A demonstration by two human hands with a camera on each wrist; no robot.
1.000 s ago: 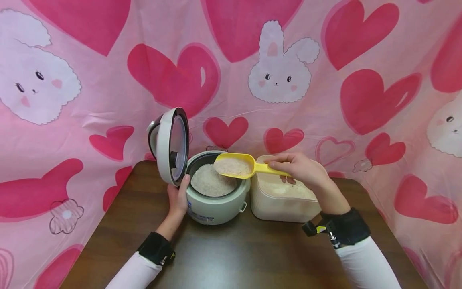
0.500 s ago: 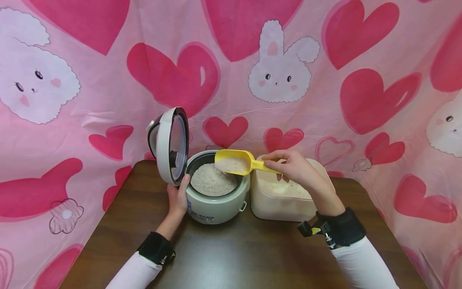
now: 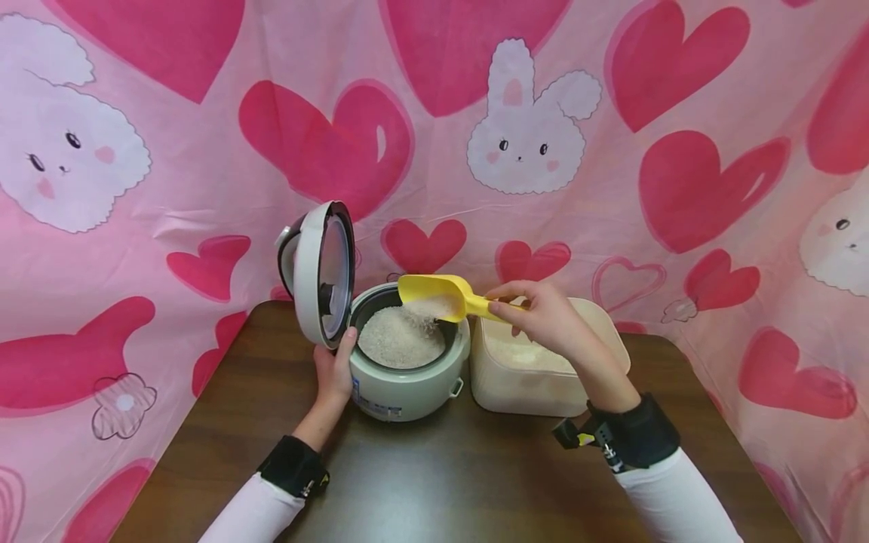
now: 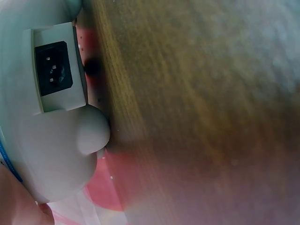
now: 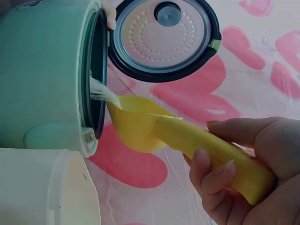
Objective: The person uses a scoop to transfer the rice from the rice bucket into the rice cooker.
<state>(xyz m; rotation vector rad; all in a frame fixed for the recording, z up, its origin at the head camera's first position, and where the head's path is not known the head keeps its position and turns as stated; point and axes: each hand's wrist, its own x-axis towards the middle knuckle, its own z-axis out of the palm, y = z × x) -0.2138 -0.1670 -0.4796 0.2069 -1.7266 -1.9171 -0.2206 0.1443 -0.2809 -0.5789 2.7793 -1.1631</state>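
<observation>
A pale green rice cooker (image 3: 400, 392) stands with its lid (image 3: 319, 275) raised on the left side. White rice (image 3: 397, 343) fills much of its dark inner pot. My left hand (image 3: 333, 373) rests against the cooker's left side below the lid, thumb extended up to the rim; its other fingers are mostly hidden. My right hand (image 3: 543, 317) grips the handle of a yellow scoop (image 3: 434, 286) over the pot's right side. The scoop is tilted, and rice streams from its lip into the pot, as the right wrist view also shows (image 5: 105, 91).
A cream bin (image 3: 529, 392) with pale grains inside stands right of the cooker, under my right hand. Both stand near the back of a dark wooden table (image 3: 421, 483). A pink heart-patterned cloth (image 3: 421, 166) hangs behind. The cooker's power socket (image 4: 54, 68) faces the left wrist view.
My right hand has tipped the scoop further and shifted slightly left. Rice now pours out, and less is left in the scoop. The left hand stays in place.
</observation>
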